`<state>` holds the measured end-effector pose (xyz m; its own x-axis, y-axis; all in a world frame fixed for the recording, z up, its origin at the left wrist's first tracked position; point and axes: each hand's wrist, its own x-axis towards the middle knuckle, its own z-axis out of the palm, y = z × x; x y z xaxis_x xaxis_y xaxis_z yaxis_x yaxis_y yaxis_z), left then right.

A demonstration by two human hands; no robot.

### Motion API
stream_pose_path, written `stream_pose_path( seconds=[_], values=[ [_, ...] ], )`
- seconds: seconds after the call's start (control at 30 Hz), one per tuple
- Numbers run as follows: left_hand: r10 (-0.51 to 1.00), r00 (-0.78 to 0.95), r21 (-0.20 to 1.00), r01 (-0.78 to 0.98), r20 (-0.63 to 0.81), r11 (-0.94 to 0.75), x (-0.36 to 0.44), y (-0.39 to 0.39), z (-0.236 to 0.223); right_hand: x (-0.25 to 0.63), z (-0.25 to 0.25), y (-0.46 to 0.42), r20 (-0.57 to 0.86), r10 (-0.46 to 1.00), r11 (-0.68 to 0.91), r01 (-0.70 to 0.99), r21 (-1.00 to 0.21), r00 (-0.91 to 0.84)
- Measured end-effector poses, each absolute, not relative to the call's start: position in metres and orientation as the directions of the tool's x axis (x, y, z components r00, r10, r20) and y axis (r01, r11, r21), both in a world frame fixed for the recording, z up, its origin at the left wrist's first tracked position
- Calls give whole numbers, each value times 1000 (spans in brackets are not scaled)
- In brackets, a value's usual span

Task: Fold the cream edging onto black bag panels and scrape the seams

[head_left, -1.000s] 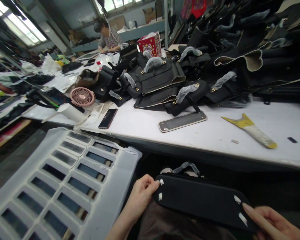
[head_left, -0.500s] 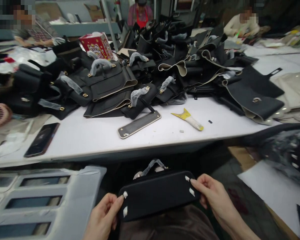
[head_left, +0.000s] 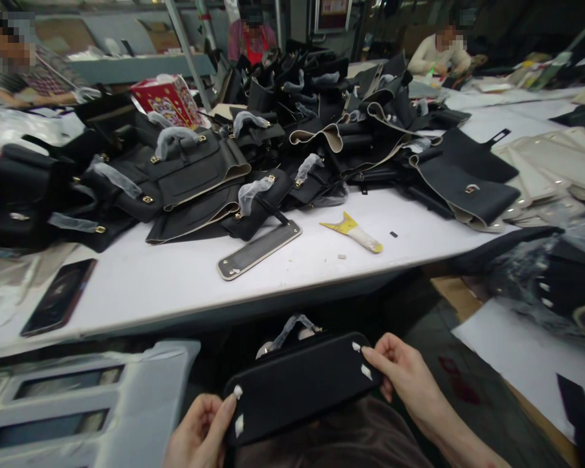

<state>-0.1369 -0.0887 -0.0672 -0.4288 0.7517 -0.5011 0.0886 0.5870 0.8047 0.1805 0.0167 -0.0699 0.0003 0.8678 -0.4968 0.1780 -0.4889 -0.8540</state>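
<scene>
Bag (head_left: 299,390) — far side hidden

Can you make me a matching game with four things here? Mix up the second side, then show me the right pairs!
Things:
1. Smartphone
2. Patterned box
3. Handbag with four white patches
4. Forked tool

Clues:
A. Mostly red
B. Yellow and white
C. On the left of the white tabletop
D. Held at both ends

Pairs: 1-C, 2-A, 3-D, 4-B
</scene>
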Motion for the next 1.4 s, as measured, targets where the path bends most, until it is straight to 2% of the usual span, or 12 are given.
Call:
stream_pose_path(
  seconds=[0.17, 0.3, 0.37, 0.47, 0.57, 0.63, 0.73, 0.8, 0.93, 1.23, 1.33, 1.4],
  values=[
    [798, -498, 880, 134, -339, 457, -133, -90, -70, 181, -73, 17, -421, 907, -409, 192, -892, -21],
    [882, -470, 842, 459, -41, 284, -135, -89, -66, 181, -72, 19, -162, 987, -149, 341, -928, -12],
    [941, -322, 738, 660, 103, 145, -138, -85, -60, 182, -71, 19, -65, 996, -36, 430, -902, -54],
    [973, 36, 516, 843, 230, -153, -144, -79, -50, 186, -72, 20, 86, 983, 159, 507, -847, -165],
    [940, 259, 307, 896, 223, -320, -147, -75, -36, 191, -68, 23, 271, 913, 404, 596, -694, -303],
    [931, 305, 236, 907, 199, -348, -145, -74, -26, 191, -58, 25, 339, 817, 577, 657, -486, -467],
    [916, 353, 224, 893, 191, -391, -134, -75, -13, 175, -35, 24, 300, 626, 779, 591, -209, -720],
    [903, 385, 234, 875, 192, -423, -123, -76, -8, 155, -22, 18, 244, 502, 865, 482, -141, -829],
    [903, 344, 232, 885, 257, -404, -106, -78, -5, 120, -13, 1, 190, 367, 929, 348, -126, -911],
    [900, 361, 98, 914, 243, -393, -130, -95, -5, 197, -21, 19, 183, 469, 878, 479, 15, -864],
    [917, 318, 115, 929, 239, -352, -134, -97, -12, 206, -23, 22, 203, 539, 841, 537, -68, -818],
    [941, 220, 211, 937, 257, -277, -132, -93, -19, 199, -28, 25, 226, 609, 793, 578, -190, -761]
  ],
)
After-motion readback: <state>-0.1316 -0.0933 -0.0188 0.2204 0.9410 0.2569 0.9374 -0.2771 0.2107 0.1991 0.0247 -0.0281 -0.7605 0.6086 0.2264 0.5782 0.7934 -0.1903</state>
